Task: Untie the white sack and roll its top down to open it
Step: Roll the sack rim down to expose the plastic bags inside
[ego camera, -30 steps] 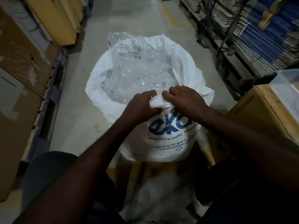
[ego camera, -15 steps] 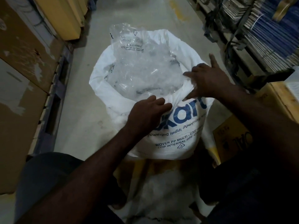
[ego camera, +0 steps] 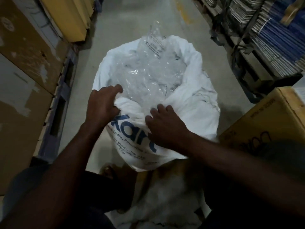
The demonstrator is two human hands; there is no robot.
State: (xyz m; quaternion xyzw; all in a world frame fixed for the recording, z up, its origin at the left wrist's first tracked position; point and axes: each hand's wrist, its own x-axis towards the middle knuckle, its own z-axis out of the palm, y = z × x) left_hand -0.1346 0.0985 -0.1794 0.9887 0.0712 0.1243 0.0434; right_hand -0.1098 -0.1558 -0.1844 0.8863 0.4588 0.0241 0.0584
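Observation:
A white woven sack [ego camera: 198,113] with blue lettering stands open on the floor in front of me, its top folded outward into a thick rolled rim. Crumpled clear plastic bags [ego camera: 148,70] fill it and poke above the far edge. My left hand [ego camera: 102,106] curls its fingers over the near-left part of the rim and grips the fabric. My right hand [ego camera: 166,126] lies on the near rim just right of it, fingers bent into the folded cloth. Both forearms reach in from below.
Cardboard boxes [ego camera: 24,66] on a blue pallet [ego camera: 57,109] line the left side. A yellow-brown carton [ego camera: 270,119] stands close on the right, with stacked flat cartons on racks [ego camera: 264,38] behind it. Bare concrete aisle [ego camera: 140,19] runs ahead. Another pale sack [ego camera: 165,195] lies by my legs.
Both hands first pinched the near rim together. The right hand then reached to the far right rim and has now come back near the left hand; the sack has turned.

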